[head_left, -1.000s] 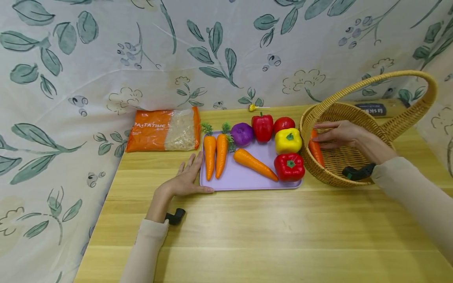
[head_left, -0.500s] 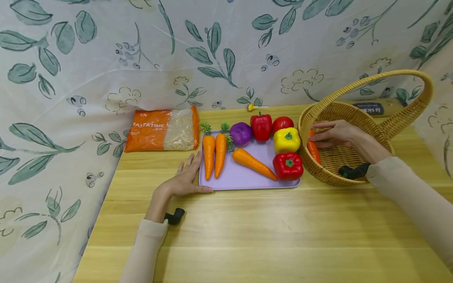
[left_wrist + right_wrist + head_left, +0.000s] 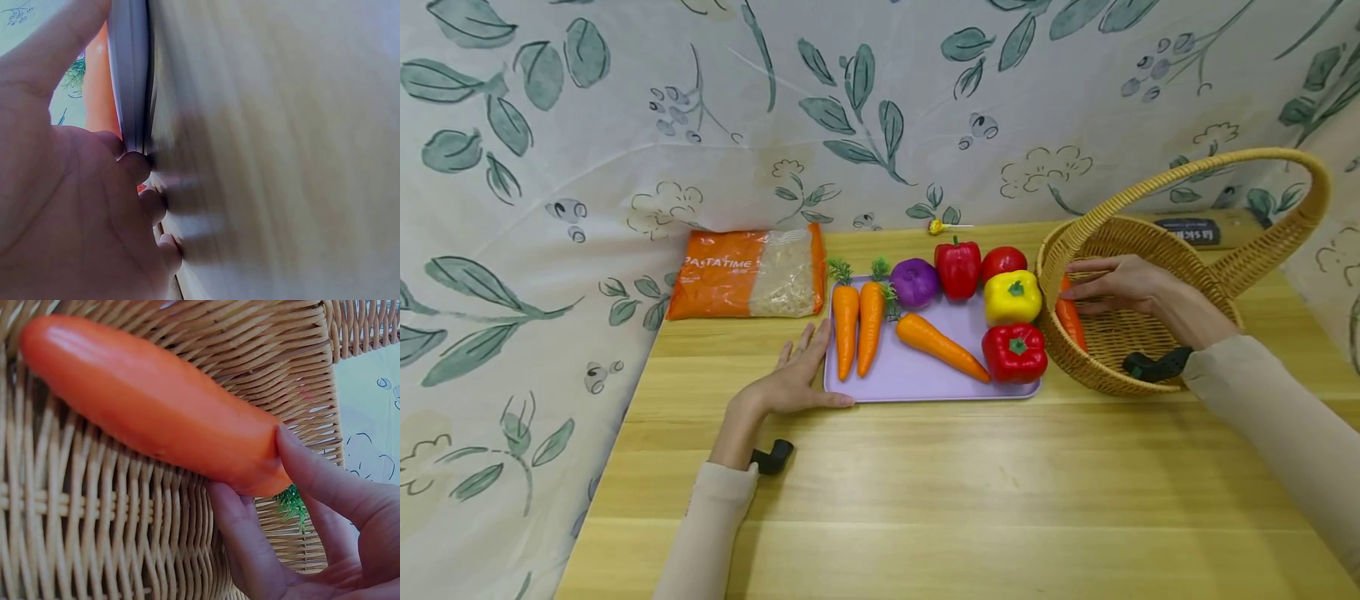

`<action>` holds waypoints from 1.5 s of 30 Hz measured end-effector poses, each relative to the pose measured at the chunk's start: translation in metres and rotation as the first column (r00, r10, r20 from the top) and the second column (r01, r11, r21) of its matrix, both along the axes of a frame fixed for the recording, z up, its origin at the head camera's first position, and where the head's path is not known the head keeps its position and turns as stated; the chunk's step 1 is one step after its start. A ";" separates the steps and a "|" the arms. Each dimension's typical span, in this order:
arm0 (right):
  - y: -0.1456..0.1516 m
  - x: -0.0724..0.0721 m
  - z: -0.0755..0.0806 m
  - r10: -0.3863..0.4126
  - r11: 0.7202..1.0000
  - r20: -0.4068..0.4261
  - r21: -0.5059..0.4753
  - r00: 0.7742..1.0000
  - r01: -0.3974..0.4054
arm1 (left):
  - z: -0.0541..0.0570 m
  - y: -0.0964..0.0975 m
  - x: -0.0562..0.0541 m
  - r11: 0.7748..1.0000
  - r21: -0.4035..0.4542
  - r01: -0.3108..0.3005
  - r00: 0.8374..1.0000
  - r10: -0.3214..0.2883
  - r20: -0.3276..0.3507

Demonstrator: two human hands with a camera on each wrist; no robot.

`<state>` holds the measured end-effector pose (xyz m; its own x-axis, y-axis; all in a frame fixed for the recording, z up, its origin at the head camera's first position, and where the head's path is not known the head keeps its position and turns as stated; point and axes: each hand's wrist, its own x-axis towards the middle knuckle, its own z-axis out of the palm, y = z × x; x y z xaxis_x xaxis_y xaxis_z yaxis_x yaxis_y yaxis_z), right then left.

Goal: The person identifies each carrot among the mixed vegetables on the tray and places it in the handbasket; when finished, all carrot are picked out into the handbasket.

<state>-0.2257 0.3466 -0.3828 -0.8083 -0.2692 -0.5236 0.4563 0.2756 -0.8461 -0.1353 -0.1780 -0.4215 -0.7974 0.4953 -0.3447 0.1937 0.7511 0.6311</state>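
Observation:
In the head view, my right hand [image 3: 1138, 287] reaches inside a wicker basket [image 3: 1097, 379] on the right. Its thumb and fingers pinch the leafy end of an orange carrot [image 3: 150, 400], which lies against the basket's left wall. My left hand [image 3: 790, 383] has its fingers spread along the left edge of a lilac tray [image 3: 917, 387], thumb at the near corner. On the tray are two upright-lying carrots [image 3: 846, 329], a slanted carrot [image 3: 942, 346], a purple round vegetable [image 3: 915, 283], a yellow bell pepper [image 3: 1012, 298], red bell peppers [image 3: 1015, 353] and a round red vegetable [image 3: 1003, 262].
An orange PASTATIME bag [image 3: 722, 275] lies behind the left hand. A small yellow lollipop [image 3: 936, 227] sits at the table's back edge. Behind the basket lies a dark-labelled package [image 3: 1195, 232]. The tall basket handle [image 3: 1210, 162] arches above the right hand.
The head view shifts slightly. Both hands, the carrot in the basket and the things on the tray keep their places.

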 end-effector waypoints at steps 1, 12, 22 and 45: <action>0.000 0.000 0.000 0.001 1.000 0.000 -0.004 1.000 -0.001 | 0.000 0.000 0.000 1.000 0.001 0.001 1.000 -0.001 0.000; 0.005 0.000 0.022 0.038 0.990 -0.054 0.134 0.998 -0.030 | 0.002 0.000 0.001 1.000 0.002 0.000 1.000 0.000 0.004; 0.019 0.027 0.052 0.177 0.961 -0.233 0.250 0.956 -0.117 | -0.001 0.000 0.000 1.000 -0.017 0.004 1.000 -0.004 0.006; -0.026 0.114 0.082 0.369 0.925 -0.475 0.269 0.799 -0.267 | 0.000 0.001 0.001 1.000 -0.019 0.007 1.000 -0.007 -0.002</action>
